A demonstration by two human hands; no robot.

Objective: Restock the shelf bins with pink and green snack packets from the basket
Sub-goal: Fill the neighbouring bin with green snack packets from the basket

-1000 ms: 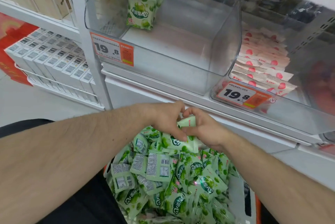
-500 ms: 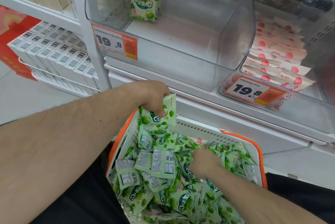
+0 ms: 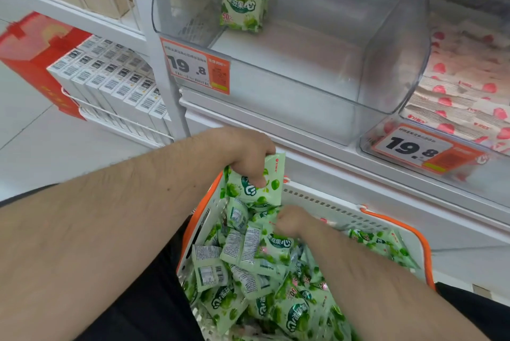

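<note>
1. Green packets [image 3: 256, 186] are sitting in your left hand [image 3: 245, 153], fingers curled round them, above the basket [image 3: 331, 202].
2. Your right hand [image 3: 292, 220] is digging, fingers curled, into the packet heap [image 3: 262, 271]; its hold is unclear.
3. Your clear bin [image 3: 303, 70] is holding 1 small stack of green packets [image 3: 242, 1].

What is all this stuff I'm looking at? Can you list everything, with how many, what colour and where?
green packets: many, green and white, heaped in the basket
held packets: a small stack, green, above the basket's far left corner
basket: one, white with orange rim, below the shelf
clear bin: one, transparent, on the shelf, few green packets at its back
pink packets: many, pink and white, in the bin to the right
price tags: two, orange and white, on the bin fronts
white boxes: a row, lower left rack
left hand: grips the held packets
right hand: fingers curled into the heap
</note>
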